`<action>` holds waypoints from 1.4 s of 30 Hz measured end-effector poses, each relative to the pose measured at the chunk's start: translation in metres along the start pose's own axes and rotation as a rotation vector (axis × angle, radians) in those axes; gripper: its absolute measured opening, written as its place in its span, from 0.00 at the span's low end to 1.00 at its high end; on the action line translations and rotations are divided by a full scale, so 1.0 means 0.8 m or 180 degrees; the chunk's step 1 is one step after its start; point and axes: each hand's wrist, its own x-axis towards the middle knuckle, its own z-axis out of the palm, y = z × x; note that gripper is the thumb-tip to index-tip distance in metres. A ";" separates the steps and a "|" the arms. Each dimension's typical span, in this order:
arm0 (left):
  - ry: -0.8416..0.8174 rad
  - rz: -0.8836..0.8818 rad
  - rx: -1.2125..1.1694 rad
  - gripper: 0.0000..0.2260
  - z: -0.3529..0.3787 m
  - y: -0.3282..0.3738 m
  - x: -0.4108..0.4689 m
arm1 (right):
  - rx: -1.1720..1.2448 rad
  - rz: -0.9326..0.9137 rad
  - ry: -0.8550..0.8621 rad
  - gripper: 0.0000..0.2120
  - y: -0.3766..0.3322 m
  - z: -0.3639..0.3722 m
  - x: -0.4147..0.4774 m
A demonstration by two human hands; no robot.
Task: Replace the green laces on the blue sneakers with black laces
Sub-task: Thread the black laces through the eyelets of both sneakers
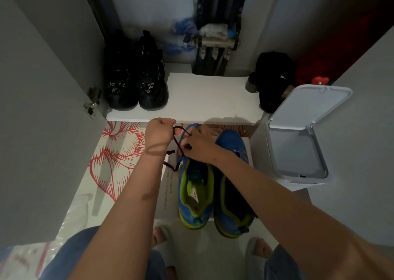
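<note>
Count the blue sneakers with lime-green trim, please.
2, side by side on the red-flowered white mat: the left sneaker, getting the black lace; the right sneaker, beside the white plastic bin.

A pair of black shoes [136,77] stands at the left of a white shelf [202,96], a black bag [275,77] lies at its right end, a white bin [298,151] stands nearby with its lid open, and a sheet with red flower print [115,151] lies below the shelf.
</note>
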 end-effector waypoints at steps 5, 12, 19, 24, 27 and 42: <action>-0.0221 -0.0107 0.0025 0.10 0.000 0.007 -0.009 | -0.0114 -0.0020 -0.0306 0.13 0.004 -0.009 0.001; -0.0289 -0.0371 0.0539 0.10 -0.005 0.005 0.001 | -0.0200 0.0126 0.0109 0.16 -0.006 0.005 0.009; 0.0182 -0.0583 0.2756 0.17 -0.010 0.003 0.000 | 0.3019 0.0603 0.0147 0.11 -0.026 -0.080 0.005; -0.0024 -0.0364 0.2779 0.16 -0.017 0.024 -0.005 | 0.4738 -0.0354 0.0545 0.12 -0.035 -0.153 -0.040; -0.1138 -0.0220 0.0206 0.16 -0.016 0.050 -0.021 | 0.4649 -0.0487 0.0655 0.11 -0.047 -0.170 -0.056; -0.0926 0.0077 -0.1226 0.09 -0.007 0.081 -0.021 | 0.2046 -0.0015 -0.1890 0.14 -0.018 -0.123 -0.071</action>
